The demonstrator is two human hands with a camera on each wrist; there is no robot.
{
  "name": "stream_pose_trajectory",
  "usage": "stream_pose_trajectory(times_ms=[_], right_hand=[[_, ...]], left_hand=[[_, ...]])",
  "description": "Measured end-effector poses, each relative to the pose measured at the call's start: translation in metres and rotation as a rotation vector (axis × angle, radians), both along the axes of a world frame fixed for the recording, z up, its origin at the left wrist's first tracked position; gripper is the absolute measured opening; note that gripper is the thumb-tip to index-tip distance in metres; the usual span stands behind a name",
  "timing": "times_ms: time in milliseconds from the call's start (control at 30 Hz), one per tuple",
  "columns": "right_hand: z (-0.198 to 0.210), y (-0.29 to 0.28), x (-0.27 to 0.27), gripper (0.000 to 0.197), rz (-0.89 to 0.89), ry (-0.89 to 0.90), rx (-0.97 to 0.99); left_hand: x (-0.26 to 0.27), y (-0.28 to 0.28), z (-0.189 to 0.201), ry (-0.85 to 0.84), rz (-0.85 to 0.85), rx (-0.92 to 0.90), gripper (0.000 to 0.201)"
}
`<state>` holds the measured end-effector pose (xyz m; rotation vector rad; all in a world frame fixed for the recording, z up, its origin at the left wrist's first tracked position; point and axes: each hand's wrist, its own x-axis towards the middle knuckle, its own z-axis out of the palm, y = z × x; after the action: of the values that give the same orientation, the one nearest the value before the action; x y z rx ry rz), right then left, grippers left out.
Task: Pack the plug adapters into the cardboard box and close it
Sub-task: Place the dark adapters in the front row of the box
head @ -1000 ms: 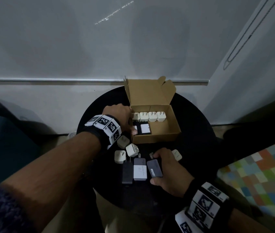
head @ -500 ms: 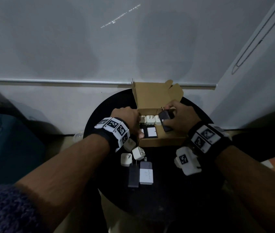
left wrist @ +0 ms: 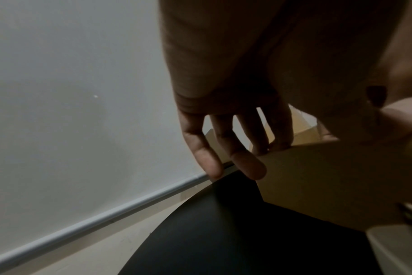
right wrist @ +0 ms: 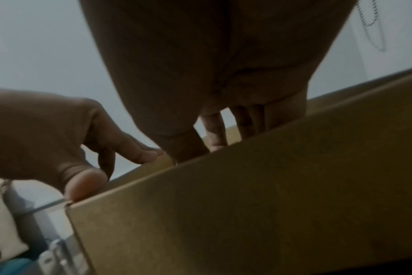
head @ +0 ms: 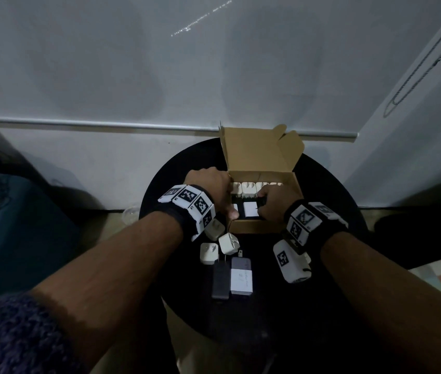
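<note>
While in box (head: 254, 228), adapter (head: 261, 203) between fingers (head: 267, 194).

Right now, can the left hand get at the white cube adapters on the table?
Probably yes. The three white cube adapters lie loose on the table right beside the left wrist. The left hand grips the cardboard box wall, so it must let go and draw back first.

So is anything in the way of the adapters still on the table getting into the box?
Only the hands. The cardboard box has its lid up, but the right hand reaches inside it and the left hand holds its left wall, just beyond the loose adapters.
</note>
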<state>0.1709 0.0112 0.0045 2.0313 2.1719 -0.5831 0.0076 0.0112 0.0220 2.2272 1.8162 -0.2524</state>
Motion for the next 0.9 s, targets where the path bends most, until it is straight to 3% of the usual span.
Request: stream_pose_trajectory(times_ms=[133, 300, 467, 567, 633, 767, 900], right_hand=[[-0.002, -0.001, 0.002, 0.038, 0.002, -0.004, -0.011], [0.0, -0.002, 0.009, 0.059, -0.053, 0.027, -0.024], [0.027, -0.041, 0.003, 0.032, 0.091, 0.174, 0.24], [0.027, -0.09, -0.003, 0.026, 0.222, 0.233, 0.153], [0.015, -0.118, -0.004, 0.034, 0.229, 0.263, 0.069], [-0.015, -0.142, -0.001, 0.07, 0.096, 0.2, -0.084], [-0.026, -0.148, 0.0, 0.076, 0.097, 0.19, -0.127]], left_hand=[[0.001, 0.0, 0.0, 0.004, 0.012, 0.003, 0.068], [0.002, -0.002, 0.001, 0.006, 0.012, 0.005, 0.063], [0.002, -0.001, 0.002, 0.016, 0.006, 0.002, 0.062], [0.004, 0.001, 0.002, 0.035, 0.009, 0.003, 0.061], [0.004, 0.002, 0.002, 0.057, -0.008, 0.006, 0.064], [0.005, 0.003, 0.003, 0.086, -0.036, 0.018, 0.067], [0.005, 0.001, 0.003, 0.093, -0.033, 0.029, 0.065]])
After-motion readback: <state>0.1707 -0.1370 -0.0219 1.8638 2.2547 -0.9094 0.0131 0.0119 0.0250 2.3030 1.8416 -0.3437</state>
